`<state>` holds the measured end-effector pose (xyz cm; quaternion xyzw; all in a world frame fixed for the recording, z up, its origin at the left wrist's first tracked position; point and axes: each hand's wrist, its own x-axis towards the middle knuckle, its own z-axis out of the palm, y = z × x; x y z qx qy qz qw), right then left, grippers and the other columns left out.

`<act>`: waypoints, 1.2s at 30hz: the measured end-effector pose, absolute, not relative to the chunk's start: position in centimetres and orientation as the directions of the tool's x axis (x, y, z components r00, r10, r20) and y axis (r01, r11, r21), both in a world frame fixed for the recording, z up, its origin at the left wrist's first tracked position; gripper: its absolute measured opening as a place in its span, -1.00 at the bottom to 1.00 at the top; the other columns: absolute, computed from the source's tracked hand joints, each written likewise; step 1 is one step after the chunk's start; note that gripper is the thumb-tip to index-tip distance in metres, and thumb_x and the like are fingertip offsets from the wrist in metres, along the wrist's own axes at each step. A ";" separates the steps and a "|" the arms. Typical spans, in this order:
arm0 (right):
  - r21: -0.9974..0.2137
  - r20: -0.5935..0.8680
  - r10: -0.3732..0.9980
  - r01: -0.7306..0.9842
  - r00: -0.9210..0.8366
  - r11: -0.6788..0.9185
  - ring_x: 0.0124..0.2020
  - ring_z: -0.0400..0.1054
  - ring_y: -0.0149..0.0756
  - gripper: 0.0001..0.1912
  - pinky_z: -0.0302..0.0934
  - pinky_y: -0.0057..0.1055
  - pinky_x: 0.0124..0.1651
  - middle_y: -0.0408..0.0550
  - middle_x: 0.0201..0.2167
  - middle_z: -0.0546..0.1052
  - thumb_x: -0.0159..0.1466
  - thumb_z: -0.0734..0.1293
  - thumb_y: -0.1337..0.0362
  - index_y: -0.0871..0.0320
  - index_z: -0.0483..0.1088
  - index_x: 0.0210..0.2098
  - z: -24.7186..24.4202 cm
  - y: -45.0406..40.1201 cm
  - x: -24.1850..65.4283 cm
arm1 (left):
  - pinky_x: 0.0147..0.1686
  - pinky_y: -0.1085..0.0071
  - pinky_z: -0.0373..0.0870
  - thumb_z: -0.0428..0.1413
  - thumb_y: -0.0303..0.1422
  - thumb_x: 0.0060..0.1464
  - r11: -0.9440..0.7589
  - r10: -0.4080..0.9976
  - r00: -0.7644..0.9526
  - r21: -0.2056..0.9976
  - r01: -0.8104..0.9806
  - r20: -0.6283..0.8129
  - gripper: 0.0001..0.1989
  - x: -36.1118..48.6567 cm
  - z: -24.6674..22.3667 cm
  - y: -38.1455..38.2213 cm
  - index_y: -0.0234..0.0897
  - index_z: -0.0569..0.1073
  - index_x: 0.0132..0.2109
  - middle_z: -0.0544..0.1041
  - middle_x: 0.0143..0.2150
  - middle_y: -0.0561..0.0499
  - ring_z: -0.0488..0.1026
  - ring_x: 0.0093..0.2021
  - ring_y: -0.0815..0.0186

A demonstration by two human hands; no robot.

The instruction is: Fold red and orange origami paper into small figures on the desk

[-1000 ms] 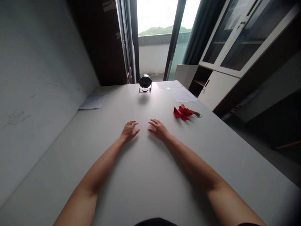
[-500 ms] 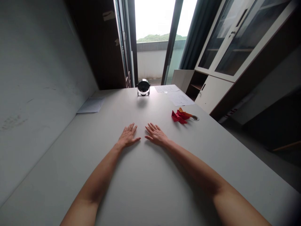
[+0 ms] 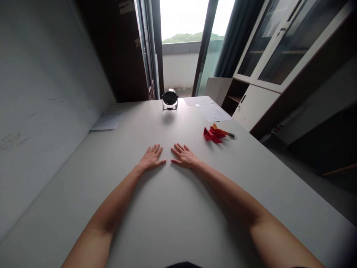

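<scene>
Flat on the white table (image 3: 167,193) lies my left hand (image 3: 151,158), its fingers spread and nothing in it. My right hand (image 3: 184,156) rests palm down just to the right of it, fingers also apart and holding nothing. A narrow gap separates the two thumbs. Beyond my right hand, to the right, sit folded red paper pieces (image 3: 212,135) with an orange one (image 3: 219,130) against them. A round black device on a silver stand (image 3: 170,98) stands at the far edge of the table.
Papers (image 3: 107,121) lie by the wall on the left, and more sheets (image 3: 214,112) at the far right. A round table hole (image 3: 231,136) is beside the folded paper. White cabinets (image 3: 258,104) stand at the right, a glass door behind.
The view has tilted down slightly, so the table and objects sit a little higher in the picture. Both hands stay flat on the table.
</scene>
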<state>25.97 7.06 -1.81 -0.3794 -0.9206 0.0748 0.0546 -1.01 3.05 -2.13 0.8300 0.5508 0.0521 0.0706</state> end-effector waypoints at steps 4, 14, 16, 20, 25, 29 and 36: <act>-0.183 0.047 0.702 0.685 -0.710 0.705 0.50 -0.31 0.01 -0.06 -0.42 0.02 0.47 0.07 0.49 -0.17 0.31 0.00 -0.37 0.06 -0.10 0.47 -1.9 7.2 26.0 | 0.43 0.06 -0.35 -0.14 0.24 0.17 -0.413 0.908 0.419 0.176 0.894 0.006 -0.08 -1.1 -2.1 2.9 -0.17 -0.09 0.49 -0.20 0.53 -0.08 -0.28 0.52 0.04; -0.157 0.046 0.712 0.699 -0.700 0.698 0.50 -0.28 0.02 -0.13 -0.38 0.02 0.47 0.04 0.49 -0.14 0.35 0.00 -0.32 0.04 -0.08 0.47 -1.7 6.8 26.1 | 0.44 0.08 -0.33 -0.14 0.22 0.19 -0.401 0.914 0.404 0.202 0.894 0.029 -0.12 -0.7 -2.0 2.2 -0.16 -0.04 0.48 -0.14 0.53 -0.07 -0.21 0.51 0.06; -0.154 0.041 0.702 0.690 -0.711 0.707 0.50 -0.28 0.01 -0.15 -0.38 0.03 0.47 0.03 0.49 -0.15 0.36 -0.01 -0.31 0.02 -0.07 0.47 -1.6 6.9 26.1 | 0.44 0.08 -0.31 -0.12 0.21 0.19 -0.395 0.918 0.395 0.211 0.894 0.043 -0.13 -0.7 -1.8 2.0 -0.14 -0.01 0.48 -0.11 0.52 -0.06 -0.19 0.51 0.06; -0.153 0.027 0.685 0.674 -0.728 0.722 0.50 -0.29 0.00 -0.17 -0.38 0.04 0.47 0.02 0.49 -0.15 0.37 -0.02 -0.29 0.00 -0.07 0.47 -1.5 6.9 26.3 | 0.44 0.11 -0.27 -0.11 0.17 0.22 -0.387 0.922 0.380 0.217 0.896 0.073 -0.20 -0.7 -1.6 1.8 -0.10 0.05 0.46 -0.07 0.52 -0.03 -0.16 0.51 0.09; -0.157 0.038 0.683 0.671 -0.729 0.725 0.50 -0.29 0.00 -0.17 -0.38 0.04 0.47 0.04 0.49 -0.15 0.37 -0.03 -0.29 0.02 -0.06 0.47 -1.5 6.8 26.3 | 0.43 0.06 -0.30 -0.13 0.18 0.22 -0.399 0.916 0.399 0.210 0.893 0.042 -0.18 -0.7 -1.9 2.0 -0.10 0.00 0.47 -0.09 0.52 -0.05 -0.19 0.51 0.07; -0.159 0.035 0.681 0.668 -0.732 0.727 0.50 -0.30 0.01 -0.14 -0.38 0.05 0.47 0.04 0.49 -0.15 0.35 -0.01 -0.32 0.02 -0.07 0.47 -1.4 6.6 26.3 | 0.43 0.04 -0.33 -0.12 0.21 0.19 -0.407 0.912 0.410 0.201 0.891 0.026 -0.13 -0.8 -2.1 2.1 -0.11 -0.04 0.48 -0.13 0.53 -0.06 -0.22 0.51 0.05; -0.166 0.032 0.661 0.648 -0.750 0.744 0.50 -0.31 0.02 -0.06 -0.41 0.04 0.47 0.06 0.49 -0.17 0.30 0.04 -0.37 0.04 -0.12 0.48 -1.2 6.5 26.3 | 0.43 0.05 -0.36 -0.13 0.25 0.16 -0.425 0.902 0.431 0.205 0.882 0.018 -0.09 -1.0 -2.0 2.0 -0.14 -0.06 0.49 -0.15 0.53 -0.07 -0.25 0.52 0.03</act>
